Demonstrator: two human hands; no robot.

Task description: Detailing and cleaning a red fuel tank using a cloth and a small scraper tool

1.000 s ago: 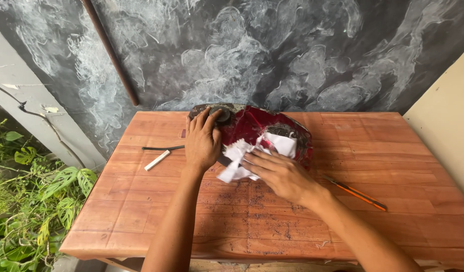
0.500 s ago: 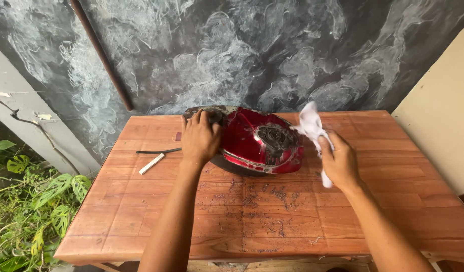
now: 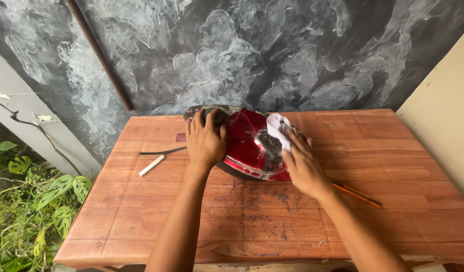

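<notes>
Head view: a red shell [image 3: 247,146], glossy and dirt-streaked, lies near the far middle of the wooden desk [image 3: 403,201]. The left hand [image 3: 206,142] rests flat on the shell's left end, fingers [image 3: 202,120] slightly spread and curled over its dark upper rim. The right hand [image 3: 300,163] presses a white cloth [image 3: 278,128] against the shell's right side, fingers stretched out close together on top of the cloth, which sticks out beyond the fingertips. Dark crumbs [image 3: 272,199] are scattered on the desk just in front of the shell. A white stick [image 3: 152,165] and a thin black strip [image 3: 161,150] lie left of the left hand. An orange-and-black pencil [image 3: 357,194] lies just right of the right wrist.
</notes>
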